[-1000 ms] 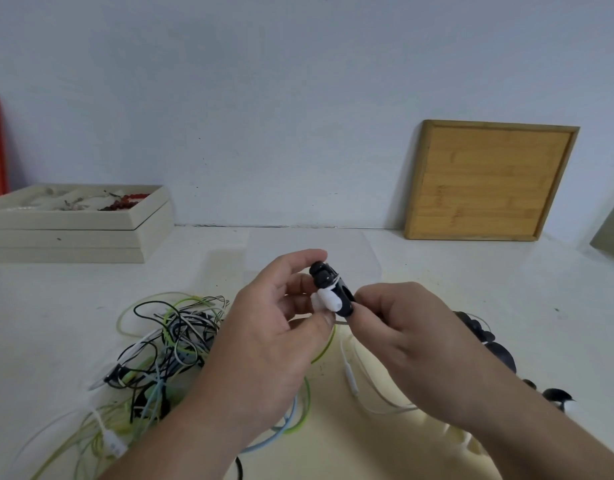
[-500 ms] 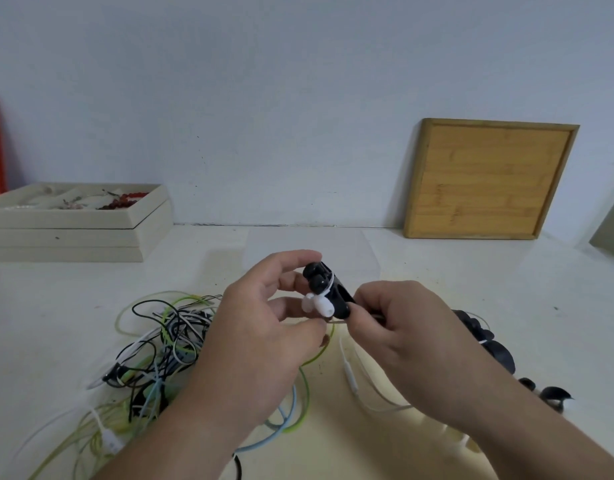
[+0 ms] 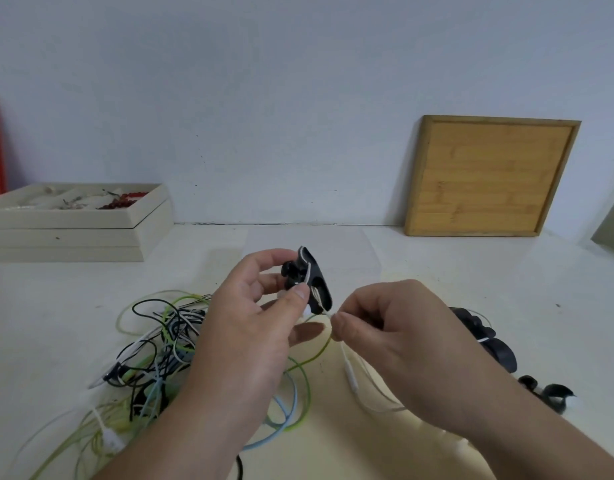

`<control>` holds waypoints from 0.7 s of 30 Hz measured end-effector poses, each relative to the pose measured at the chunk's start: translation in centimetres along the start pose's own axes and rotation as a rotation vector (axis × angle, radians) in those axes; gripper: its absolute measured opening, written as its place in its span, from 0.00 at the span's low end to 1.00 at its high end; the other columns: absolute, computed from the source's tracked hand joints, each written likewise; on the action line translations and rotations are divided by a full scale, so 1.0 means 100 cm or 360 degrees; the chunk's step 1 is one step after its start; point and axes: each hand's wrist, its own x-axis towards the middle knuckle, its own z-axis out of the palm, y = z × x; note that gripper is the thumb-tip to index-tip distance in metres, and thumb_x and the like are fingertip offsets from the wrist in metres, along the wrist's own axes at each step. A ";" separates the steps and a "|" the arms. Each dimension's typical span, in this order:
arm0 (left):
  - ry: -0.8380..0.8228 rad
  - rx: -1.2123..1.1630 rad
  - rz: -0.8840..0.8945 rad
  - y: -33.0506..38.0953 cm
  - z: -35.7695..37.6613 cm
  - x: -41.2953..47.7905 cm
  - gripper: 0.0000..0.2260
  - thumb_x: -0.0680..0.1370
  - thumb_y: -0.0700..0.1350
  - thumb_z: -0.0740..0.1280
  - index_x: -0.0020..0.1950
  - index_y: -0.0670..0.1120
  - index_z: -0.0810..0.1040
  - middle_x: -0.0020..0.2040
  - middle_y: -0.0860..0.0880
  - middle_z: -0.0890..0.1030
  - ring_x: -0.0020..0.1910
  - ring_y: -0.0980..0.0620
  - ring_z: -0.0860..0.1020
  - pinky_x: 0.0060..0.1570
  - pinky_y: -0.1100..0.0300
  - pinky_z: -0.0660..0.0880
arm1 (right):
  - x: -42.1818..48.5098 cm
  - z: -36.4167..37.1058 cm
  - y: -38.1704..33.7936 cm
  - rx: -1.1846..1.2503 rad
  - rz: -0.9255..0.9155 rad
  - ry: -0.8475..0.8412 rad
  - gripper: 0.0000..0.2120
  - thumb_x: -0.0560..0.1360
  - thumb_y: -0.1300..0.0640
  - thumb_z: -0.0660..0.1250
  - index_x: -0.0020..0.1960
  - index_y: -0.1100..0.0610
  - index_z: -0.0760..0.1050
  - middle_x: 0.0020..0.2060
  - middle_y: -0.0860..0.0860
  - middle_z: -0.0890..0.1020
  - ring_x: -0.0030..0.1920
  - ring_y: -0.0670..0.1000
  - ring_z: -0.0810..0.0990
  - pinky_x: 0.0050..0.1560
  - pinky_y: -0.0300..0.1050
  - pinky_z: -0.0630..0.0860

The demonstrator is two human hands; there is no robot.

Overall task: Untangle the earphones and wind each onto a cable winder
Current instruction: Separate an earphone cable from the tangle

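- Left hand point(image 3: 250, 327) raised above the table point(image 3: 437, 271), thumb and fingers curled round a black cable winder point(image 3: 310, 280), a few turns of white earphone cable point(image 3: 348, 362) already on it.
- Right hand point(image 3: 395, 334) just beside, fingertips pinching that cable close to the winder.
- Best done by keeping light tension, laying each turn snug beside the last, feeding the inline remote gently.
- Winder: glossy, hard-looking plastic, curved and clip-shaped.
- Cable: thin, smooth, limp.
- Tangle of earphones point(image 3: 160, 344) on the table at left: green, black, white, pale blue loops, not yet sorted.
- More black winders point(image 3: 485, 337) lying at right, one apparently wound already.
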 end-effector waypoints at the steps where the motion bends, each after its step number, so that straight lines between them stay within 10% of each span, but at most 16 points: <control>1: 0.0016 0.0004 0.0003 0.000 -0.001 0.001 0.13 0.78 0.35 0.69 0.51 0.53 0.83 0.47 0.44 0.83 0.40 0.53 0.82 0.38 0.56 0.80 | -0.001 0.000 -0.001 -0.0004 -0.0025 -0.0034 0.12 0.78 0.50 0.66 0.38 0.53 0.79 0.20 0.43 0.70 0.22 0.44 0.67 0.26 0.34 0.63; 14: -0.0130 -0.0004 -0.0005 0.006 0.003 -0.005 0.15 0.79 0.33 0.64 0.48 0.53 0.82 0.47 0.45 0.81 0.38 0.53 0.78 0.32 0.56 0.78 | -0.003 -0.010 0.000 -0.0105 -0.0348 -0.0326 0.08 0.77 0.53 0.67 0.39 0.51 0.78 0.27 0.46 0.75 0.27 0.44 0.70 0.30 0.34 0.66; 21: -0.0289 0.0328 0.0160 0.013 0.002 -0.007 0.18 0.78 0.30 0.64 0.46 0.53 0.83 0.42 0.50 0.82 0.37 0.54 0.78 0.41 0.50 0.84 | -0.005 -0.028 0.004 0.0413 -0.0361 -0.0053 0.11 0.73 0.50 0.69 0.40 0.58 0.80 0.26 0.49 0.71 0.27 0.45 0.66 0.28 0.38 0.63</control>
